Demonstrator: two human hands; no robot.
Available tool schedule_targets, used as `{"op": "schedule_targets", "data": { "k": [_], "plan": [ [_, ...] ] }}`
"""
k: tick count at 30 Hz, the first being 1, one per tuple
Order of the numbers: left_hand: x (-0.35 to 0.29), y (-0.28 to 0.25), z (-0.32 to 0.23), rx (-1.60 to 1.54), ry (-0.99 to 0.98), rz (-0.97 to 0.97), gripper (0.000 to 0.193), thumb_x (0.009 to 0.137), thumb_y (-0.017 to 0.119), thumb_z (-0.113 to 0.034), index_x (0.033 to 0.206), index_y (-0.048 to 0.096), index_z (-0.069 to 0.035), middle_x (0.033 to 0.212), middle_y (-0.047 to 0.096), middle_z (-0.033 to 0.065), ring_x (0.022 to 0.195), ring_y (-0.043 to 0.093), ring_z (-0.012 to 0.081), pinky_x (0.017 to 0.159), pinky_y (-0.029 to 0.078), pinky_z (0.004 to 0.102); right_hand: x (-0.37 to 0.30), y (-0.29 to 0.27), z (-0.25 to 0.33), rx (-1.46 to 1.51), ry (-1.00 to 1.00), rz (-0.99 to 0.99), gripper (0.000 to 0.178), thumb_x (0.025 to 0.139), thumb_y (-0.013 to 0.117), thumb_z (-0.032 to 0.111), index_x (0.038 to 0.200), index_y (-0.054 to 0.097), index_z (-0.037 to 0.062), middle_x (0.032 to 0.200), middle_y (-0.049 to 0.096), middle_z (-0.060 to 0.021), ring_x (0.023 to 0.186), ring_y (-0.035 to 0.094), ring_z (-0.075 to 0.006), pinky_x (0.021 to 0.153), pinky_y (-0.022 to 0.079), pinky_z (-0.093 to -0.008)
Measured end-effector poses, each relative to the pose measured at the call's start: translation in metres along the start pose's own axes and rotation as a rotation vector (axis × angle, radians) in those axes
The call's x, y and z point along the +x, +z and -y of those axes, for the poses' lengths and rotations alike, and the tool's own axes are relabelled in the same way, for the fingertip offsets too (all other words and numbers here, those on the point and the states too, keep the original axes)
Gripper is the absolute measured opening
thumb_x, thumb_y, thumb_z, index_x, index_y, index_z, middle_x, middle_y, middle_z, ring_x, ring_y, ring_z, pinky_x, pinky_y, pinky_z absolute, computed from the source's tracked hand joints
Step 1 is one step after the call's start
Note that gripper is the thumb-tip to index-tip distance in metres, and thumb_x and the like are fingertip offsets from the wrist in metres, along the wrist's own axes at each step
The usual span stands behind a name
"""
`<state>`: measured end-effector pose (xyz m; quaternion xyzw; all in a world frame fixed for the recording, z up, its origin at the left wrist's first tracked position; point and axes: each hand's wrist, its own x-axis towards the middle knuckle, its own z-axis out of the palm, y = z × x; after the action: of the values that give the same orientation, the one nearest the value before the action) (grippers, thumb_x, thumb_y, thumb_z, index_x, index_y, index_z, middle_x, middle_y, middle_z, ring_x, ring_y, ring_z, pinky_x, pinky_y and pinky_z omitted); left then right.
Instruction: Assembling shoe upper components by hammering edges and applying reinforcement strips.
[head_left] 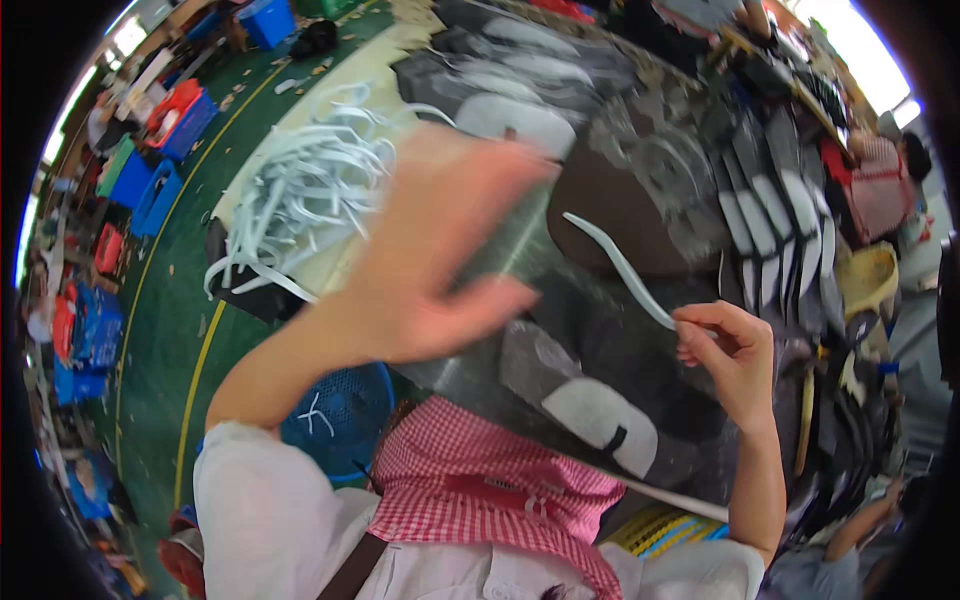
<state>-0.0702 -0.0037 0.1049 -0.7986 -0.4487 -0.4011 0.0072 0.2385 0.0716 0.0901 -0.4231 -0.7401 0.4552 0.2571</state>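
Right up close, the red-and-white checked apron (470,480) fills the near edge, with a blue mesh basket (345,425) just left of it, below the bench (528,248), some thin white pieces inside. On the near part of the bench there's a pale rounded pad (590,415) with a dark tab at its right end, a grey piece (538,358) just beyond it.

Over to the right, the right hand (728,352) has thumb and fingers pinched together on the near end of a curved white strip (622,265)! That strip reaches away to the left, its far end over a dark brown rounded panel (665,245). And here's the left hand (420,240), blurred, over the bench's left side, fingers extended and thumb well apart, gripping nothing that shows.

Just beyond its wrist, to the left, lies a tangled heap of white strips (305,190). On the right, grey-and-white panels (770,215) overlap in rows, a yellow basin (868,278) further right. Farther out, another pale rounded piece (515,125) lies past the left hand's fingers, and blue crates (155,198) stand on the green floor (165,300) at far left.
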Motion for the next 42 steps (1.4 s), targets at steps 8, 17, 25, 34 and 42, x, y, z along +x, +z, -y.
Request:
{"op": "schedule_targets", "data": {
  "k": [8, 17, 25, 34, 42],
  "plan": [
    [0.003, 0.098, -0.057, -0.553, 0.047, 0.408, 0.051, 0.075, 0.081, -0.016, 0.120, 0.062, -0.004, 0.084, 0.069, 0.0046, 0.061, 0.064, 0.0168, 0.048, 0.047, 0.0282, -0.120, 0.005, -0.006, 0.293, 0.136, -0.423, 0.014, 0.080, 0.070, -0.005, 0.094, 0.070, -0.0017, 0.086, 0.070, -0.0123, 0.073, 0.070, -0.0184, 0.065, 0.054, -0.0279],
    [-0.009, 0.144, -0.067, -0.724, -0.159, 0.582, 0.021, 0.076, 0.072, 0.004, 0.096, 0.067, -0.002, 0.086, 0.067, 0.0101, 0.066, 0.066, 0.0160, 0.050, 0.052, 0.0246, -0.145, 0.016, -0.078, -0.376, 0.018, -0.457, 0.017, 0.073, 0.077, -0.003, 0.088, 0.069, 0.0020, 0.081, 0.066, -0.0093, 0.065, 0.064, -0.0191, 0.055, 0.051, -0.0287],
    [-0.016, 0.142, -0.067, -0.663, -0.196, 0.580, 0.023, 0.075, 0.072, 0.005, 0.097, 0.069, -0.001, 0.086, 0.067, 0.0097, 0.063, 0.065, 0.0149, 0.049, 0.051, 0.0233, -0.133, 0.011, -0.081, -0.369, 0.109, -0.360, 0.020, 0.073, 0.078, -0.003, 0.088, 0.068, 0.0046, 0.079, 0.061, -0.0075, 0.058, 0.060, -0.0205, 0.049, 0.047, -0.0301],
    [-0.006, 0.144, -0.061, -0.671, -0.332, 0.696, 0.021, 0.080, 0.069, 0.003, 0.101, 0.069, -0.001, 0.090, 0.065, 0.0091, 0.068, 0.064, 0.0153, 0.048, 0.050, 0.0251, -0.130, 0.002, -0.084, -0.659, -0.354, -0.237, 0.038, 0.062, 0.072, 0.005, 0.099, 0.075, 0.0123, 0.090, 0.060, -0.0013, 0.073, 0.056, -0.0155, 0.058, 0.042, -0.0301],
    [-0.002, 0.148, -0.070, -0.427, -0.154, 0.686, 0.021, 0.076, 0.074, -0.004, 0.096, 0.066, -0.001, 0.088, 0.064, 0.0074, 0.059, 0.061, 0.0165, 0.044, 0.047, 0.0276, -0.112, 0.020, -0.072, -0.595, -0.541, -0.151, 0.036, 0.071, 0.072, 0.013, 0.106, 0.073, 0.0059, 0.110, 0.065, -0.0058, 0.092, 0.062, -0.0159, 0.074, 0.048, -0.0274]
  ]
}}
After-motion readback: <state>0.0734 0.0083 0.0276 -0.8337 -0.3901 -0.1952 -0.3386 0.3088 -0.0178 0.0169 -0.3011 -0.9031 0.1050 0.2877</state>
